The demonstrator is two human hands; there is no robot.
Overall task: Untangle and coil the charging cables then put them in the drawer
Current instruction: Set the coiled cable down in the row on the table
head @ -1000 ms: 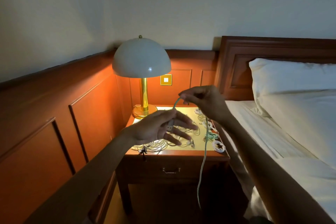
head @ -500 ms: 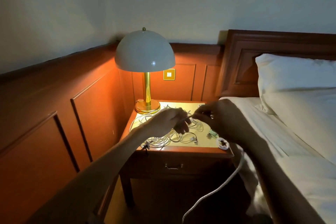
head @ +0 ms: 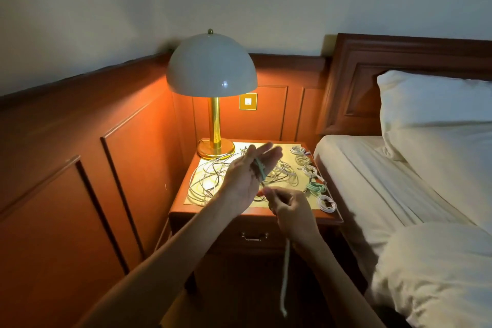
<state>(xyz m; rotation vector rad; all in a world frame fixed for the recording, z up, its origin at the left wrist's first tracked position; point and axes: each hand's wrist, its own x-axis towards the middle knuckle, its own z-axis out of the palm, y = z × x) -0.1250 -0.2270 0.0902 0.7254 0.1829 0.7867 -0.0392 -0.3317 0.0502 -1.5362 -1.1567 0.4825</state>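
Observation:
My left hand (head: 249, 176) is held up over the nightstand with straight fingers, and a green cable (head: 260, 169) is wound across its palm. My right hand (head: 286, 206), just below it, pinches the same cable. The cable's pale free end (head: 285, 274) hangs down from that hand in front of the drawer (head: 254, 237), which is closed. A tangle of white cables (head: 210, 181) lies on the left of the nightstand top (head: 298, 217). Several coiled cables (head: 316, 187) lie in a row along its right side.
A brass lamp (head: 211, 80) with a white dome stands at the nightstand's back left. Wood panelling (head: 80, 168) runs along the left. The bed (head: 399, 194) with white pillows borders the nightstand on the right.
My left hand has opened and turned palm up with the cable around it. My right hand has dropped below it, drawing the cable down. The view has tilted.

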